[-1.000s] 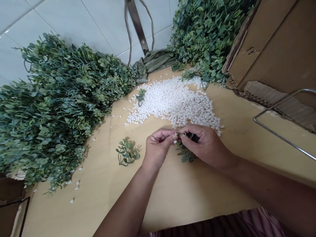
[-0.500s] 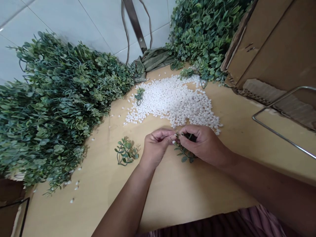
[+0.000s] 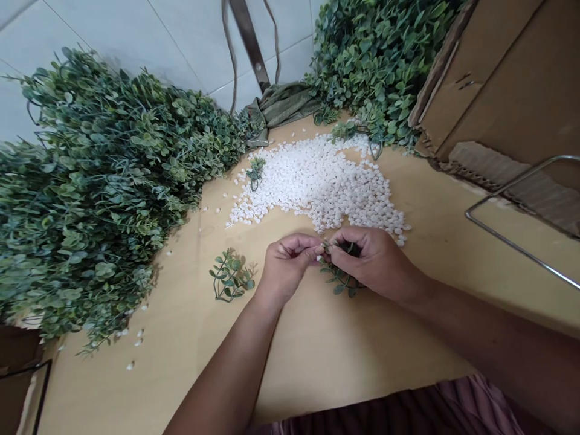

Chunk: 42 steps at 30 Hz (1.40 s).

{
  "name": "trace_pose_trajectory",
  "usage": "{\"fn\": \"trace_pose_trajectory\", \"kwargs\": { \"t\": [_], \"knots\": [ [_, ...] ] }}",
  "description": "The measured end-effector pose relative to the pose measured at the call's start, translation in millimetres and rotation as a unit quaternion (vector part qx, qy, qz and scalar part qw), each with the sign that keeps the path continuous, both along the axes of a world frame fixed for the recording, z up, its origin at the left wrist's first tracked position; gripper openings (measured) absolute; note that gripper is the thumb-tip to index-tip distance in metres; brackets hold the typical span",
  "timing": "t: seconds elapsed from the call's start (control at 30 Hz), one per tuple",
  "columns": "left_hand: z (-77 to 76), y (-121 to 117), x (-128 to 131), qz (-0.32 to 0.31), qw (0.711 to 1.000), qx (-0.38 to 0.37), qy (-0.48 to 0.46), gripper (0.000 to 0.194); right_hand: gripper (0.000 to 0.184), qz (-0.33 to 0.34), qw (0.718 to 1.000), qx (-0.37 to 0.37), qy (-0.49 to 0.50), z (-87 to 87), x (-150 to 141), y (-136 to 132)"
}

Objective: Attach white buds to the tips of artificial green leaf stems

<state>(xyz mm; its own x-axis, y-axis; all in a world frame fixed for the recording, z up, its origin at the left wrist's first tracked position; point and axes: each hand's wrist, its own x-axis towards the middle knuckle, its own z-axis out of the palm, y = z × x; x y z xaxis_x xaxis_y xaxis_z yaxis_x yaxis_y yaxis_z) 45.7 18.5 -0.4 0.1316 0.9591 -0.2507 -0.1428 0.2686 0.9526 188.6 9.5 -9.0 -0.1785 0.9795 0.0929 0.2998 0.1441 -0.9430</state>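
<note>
Over the middle of the tan table (image 3: 317, 350) my left hand (image 3: 286, 266) and my right hand (image 3: 371, 261) meet fingertip to fingertip. My right hand is closed around a small green leafy sprig (image 3: 341, 280), whose leaves hang below the fingers. My left hand pinches at the sprig's tip, perhaps with a small white piece, too small to be sure. Just beyond the hands lies a heap of small white pieces (image 3: 317, 184). A second loose sprig (image 3: 230, 277) lies on the table left of my left hand.
A big pile of artificial greenery (image 3: 90, 181) fills the left side, another pile (image 3: 376, 60) sits at the back. A third small sprig (image 3: 256, 170) lies at the heap's edge. Cardboard boxes (image 3: 507, 84) and a metal wire frame (image 3: 512, 205) stand at right.
Both hands stay pinched together at the same spot with only slight finger movement. The view has shifted a little.
</note>
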Motion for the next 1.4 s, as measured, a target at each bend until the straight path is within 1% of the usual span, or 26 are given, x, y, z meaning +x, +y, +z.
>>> {"fn": "trace_pose_trajectory", "kwargs": {
  "t": [0.13, 0.33, 0.5, 0.77, 1.0, 1.17, 1.3, 1.4],
  "knots": [
    [-1.5, 0.3, 0.6, -0.001, 1.0, 0.004, 0.002, 0.022, 0.018, 0.004, 1.0, -0.003, 0.0, -1.5, 0.0, 0.5],
    [-1.5, 2.5, -0.4, -0.012, 1.0, -0.013, -0.002, 0.022, 0.018, 0.002, 1.0, -0.018, 0.007, -0.4, -0.1, 0.3],
    [0.1, 4.0, -1.5, -0.029, 0.999, -0.025, 0.023, 0.02, 0.018, -0.001, 1.0, -0.029, 0.01, 0.0, 0.5, 0.3],
    [1.1, 3.1, 0.5, -0.02, 0.999, -0.019, 0.039, 0.02, 0.017, -0.004, 1.0, -0.024, -0.004, -4.4, -0.5, 1.3],
    [-2.4, 2.7, 1.7, -0.01, 1.0, -0.014, 0.025, 0.022, 0.017, -0.01, 1.0, -0.026, -0.006, -2.4, -2.3, 0.6],
    [-3.1, 2.4, 1.4, 0.002, 1.0, -0.014, 0.014, 0.022, 0.017, 0.012, 1.0, -0.016, -0.007, -2.0, -0.7, 1.8],
    [-0.1, 1.4, -0.5, -0.01, 1.0, -0.008, 0.01, 0.021, 0.019, 0.046, 0.999, -0.021, 0.002, -1.6, 2.1, 2.3],
    [0.2, 1.6, -1.3, -0.014, 1.0, -0.008, 0.011, 0.021, 0.02, 0.051, 0.999, -0.008, -0.015, -2.3, 3.0, 2.2]
  ]
}}
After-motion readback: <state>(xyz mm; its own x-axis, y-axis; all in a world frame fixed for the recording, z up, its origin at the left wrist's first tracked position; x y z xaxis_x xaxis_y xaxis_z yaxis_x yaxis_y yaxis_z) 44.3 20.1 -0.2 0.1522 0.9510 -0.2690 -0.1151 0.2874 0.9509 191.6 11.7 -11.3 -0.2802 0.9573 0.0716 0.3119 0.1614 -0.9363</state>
